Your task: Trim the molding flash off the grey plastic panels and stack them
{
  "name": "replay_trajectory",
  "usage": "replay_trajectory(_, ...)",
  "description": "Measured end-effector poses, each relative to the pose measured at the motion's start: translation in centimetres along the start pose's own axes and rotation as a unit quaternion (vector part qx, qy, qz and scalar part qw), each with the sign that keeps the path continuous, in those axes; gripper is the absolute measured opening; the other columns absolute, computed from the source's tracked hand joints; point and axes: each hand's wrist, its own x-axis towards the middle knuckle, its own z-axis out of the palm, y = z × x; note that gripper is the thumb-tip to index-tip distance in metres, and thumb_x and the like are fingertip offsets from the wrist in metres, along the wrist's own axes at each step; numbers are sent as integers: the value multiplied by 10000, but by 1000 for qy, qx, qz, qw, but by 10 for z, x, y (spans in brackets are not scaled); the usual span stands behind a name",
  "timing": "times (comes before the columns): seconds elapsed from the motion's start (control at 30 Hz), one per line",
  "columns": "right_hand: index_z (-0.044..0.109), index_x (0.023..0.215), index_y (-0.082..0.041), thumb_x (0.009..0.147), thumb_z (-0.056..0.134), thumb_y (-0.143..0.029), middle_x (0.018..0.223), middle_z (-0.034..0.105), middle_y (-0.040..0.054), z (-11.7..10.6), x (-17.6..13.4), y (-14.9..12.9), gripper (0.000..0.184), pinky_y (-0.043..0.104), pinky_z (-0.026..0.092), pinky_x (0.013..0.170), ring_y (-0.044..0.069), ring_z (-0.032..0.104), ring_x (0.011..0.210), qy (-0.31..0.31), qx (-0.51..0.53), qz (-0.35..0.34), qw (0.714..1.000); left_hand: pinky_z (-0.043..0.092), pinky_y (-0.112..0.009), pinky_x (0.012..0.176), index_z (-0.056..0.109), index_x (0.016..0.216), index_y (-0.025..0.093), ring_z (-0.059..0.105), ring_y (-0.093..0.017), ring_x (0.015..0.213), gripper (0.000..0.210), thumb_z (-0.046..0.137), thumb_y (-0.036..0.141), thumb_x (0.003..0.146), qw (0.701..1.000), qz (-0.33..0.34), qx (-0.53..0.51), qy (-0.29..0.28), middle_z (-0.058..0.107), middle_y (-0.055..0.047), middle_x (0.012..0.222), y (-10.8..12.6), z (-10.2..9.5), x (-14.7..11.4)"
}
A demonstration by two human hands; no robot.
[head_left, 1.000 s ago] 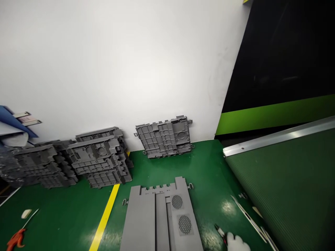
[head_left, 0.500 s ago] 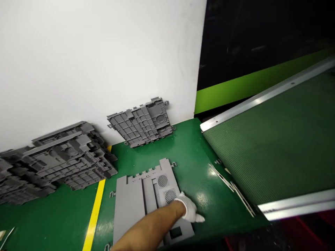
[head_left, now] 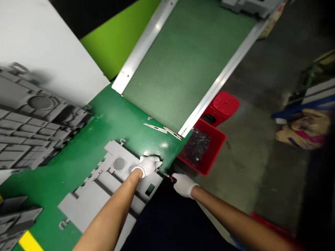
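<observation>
A flat grey plastic panel (head_left: 89,204) with round speaker-like grilles and a rectangular opening lies on the green table. My left hand (head_left: 149,165), in a white glove, is closed at the panel's right edge, its fingers bent over that edge. What its fingertips pinch is partly hidden. Just beyond the table's near edge, my right hand (head_left: 184,184), also gloved, grips a small hand tool (head_left: 171,178) with a red and black handle. The tool's dark tip points toward my left hand, close to the panel's edge; its exact kind is too small to make out.
A green conveyor belt (head_left: 172,69) with metal rails slopes away beyond the table (head_left: 110,118). Thin white-and-dark strips (head_left: 157,129) lie by its end. Below are a red bin (head_left: 221,144) of small dark pieces and a red stool (head_left: 225,103). More grey panels (head_left: 31,122) lean left.
The view has swung right, bringing the conveyor, red bin and stool in. My right hand has come into sight with the tool. My left hand stays at the panel's edge, its fingers now bent in.
</observation>
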Motion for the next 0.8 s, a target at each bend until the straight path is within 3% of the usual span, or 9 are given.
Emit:
replay_trajectory(0.1, 647, 921, -217, 778, 548, -182, 986, 720, 81, 5, 9, 0, 177, 298, 383, 695, 221, 648, 867, -3, -12, -13, 1000, 346, -236, 797, 659, 745, 164, 520, -145, 720, 232, 651, 327, 910, 997, 32, 52, -51, 649, 11, 699, 2, -2, 9)
replay_trajectory(0.3, 654, 1043, -205, 805, 550, -218, 1078, 706, 113, 10, 14, -3, 260, 322, 418, 723, 258, 665, 940, -3, -47, -41, 998, 289, -253, 860, 668, 752, 146, 488, -115, 654, 306, 594, 367, 950, 989, 34, 118, -82, 616, 35, 652, 9, -6, 10)
replay_trajectory(0.8, 670, 1098, -229, 888, 500, -336, 1125, 718, 102, -2, 26, -3, 291, 346, 482, 777, 280, 683, 1001, -27, -84, -40, 995, 291, -299, 929, 664, 723, 163, 475, -138, 646, 360, 600, 443, 939, 985, -12, 159, -62, 595, 11, 612, 12, 5, 21)
